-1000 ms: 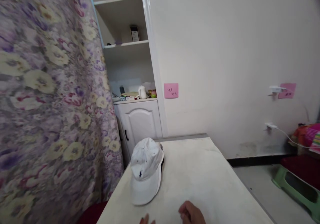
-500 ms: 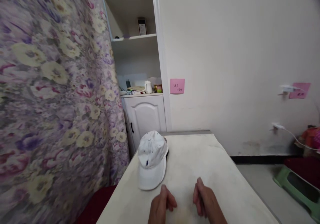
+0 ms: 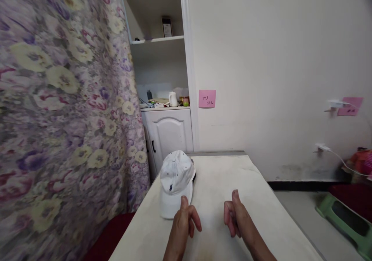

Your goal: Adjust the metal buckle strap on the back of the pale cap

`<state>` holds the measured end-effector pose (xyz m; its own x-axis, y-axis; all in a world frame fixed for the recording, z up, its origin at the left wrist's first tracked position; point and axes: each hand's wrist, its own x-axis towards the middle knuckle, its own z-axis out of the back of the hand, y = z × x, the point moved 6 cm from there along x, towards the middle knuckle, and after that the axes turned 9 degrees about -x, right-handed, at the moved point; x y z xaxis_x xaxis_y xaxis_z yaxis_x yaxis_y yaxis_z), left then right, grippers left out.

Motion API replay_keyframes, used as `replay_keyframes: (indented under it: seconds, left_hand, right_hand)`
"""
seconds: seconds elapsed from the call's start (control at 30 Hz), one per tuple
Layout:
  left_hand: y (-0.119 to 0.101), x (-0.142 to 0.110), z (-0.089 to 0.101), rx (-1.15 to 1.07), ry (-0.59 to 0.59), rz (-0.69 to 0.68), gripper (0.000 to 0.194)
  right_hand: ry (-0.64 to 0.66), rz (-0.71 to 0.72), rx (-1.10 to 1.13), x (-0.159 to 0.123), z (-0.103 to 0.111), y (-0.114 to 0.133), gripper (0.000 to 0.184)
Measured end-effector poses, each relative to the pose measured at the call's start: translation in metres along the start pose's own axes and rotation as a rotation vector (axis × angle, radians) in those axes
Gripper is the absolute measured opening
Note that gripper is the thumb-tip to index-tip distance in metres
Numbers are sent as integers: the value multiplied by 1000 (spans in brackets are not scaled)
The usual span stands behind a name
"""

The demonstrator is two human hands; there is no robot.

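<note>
A white baseball cap (image 3: 176,173) with a small dark emblem rests on the left side of the white table (image 3: 221,183), its brim toward me. Something dark shows at its right edge, mostly hidden. My left hand (image 3: 185,219) is just in front of the brim and overlaps it in view; whether they touch I cannot tell. Its thumb points up, the fingers are loosely bent, and nothing is in it. Across a gap, my right hand (image 3: 236,216) is held over the table in the same pose, thumb up and fingers half curled, also holding nothing.
A floral curtain (image 3: 66,109) hangs along the left. Behind the table stand a white cabinet (image 3: 171,131) with small items on its shelves and a wall with a pink note (image 3: 207,99). On the right floor is a green stool (image 3: 343,222); chargers are plugged in above.
Both hands have risen and moved slightly apart, with thumbs lifted away from the fingers. The cap stays in place on the table; the view has shifted a little.
</note>
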<state>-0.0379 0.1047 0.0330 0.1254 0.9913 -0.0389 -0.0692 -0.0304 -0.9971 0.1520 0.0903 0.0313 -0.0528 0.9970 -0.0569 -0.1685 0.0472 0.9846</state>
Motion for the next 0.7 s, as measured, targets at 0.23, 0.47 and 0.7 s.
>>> replay_keyframes:
  seconds: [0.23,0.47,0.7]
  left_hand:
    - [8,10,-3,-53,17,28,87]
    - [34,11,-9,-214,11,75,83]
    - [107,-22,38,-622,-287,195,33]
  right_hand:
    - [-4,-7,16,-1,3,-4,83]
    - [-9,42,-23,2,1,-16,78]
    - [51,60,-197,6,-53,-86,46]
